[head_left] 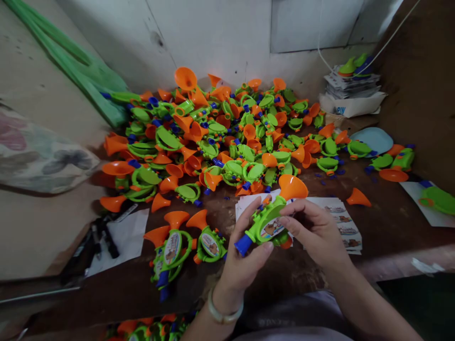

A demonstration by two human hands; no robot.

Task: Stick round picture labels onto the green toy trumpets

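Note:
I hold a green toy trumpet point(269, 219) with an orange bell and a blue mouthpiece over the brown table point(391, 227). My left hand point(241, 255) grips it from below near the blue mouthpiece. My right hand point(313, 232) is closed on its body, with the fingertips pressing on the picture sticker on its round face. A sheet of stickers point(343, 222) lies on the table under my hands. Three stickered trumpets point(185, 244) lie just left of my hands.
A big heap of several green and orange trumpets point(227, 137) covers the back of the table up to the white wall. A stack of papers point(351, 87) stands at the back right. White paper and a dark tool point(106, 237) lie at the left. More trumpets point(149, 329) lie below the table's front edge.

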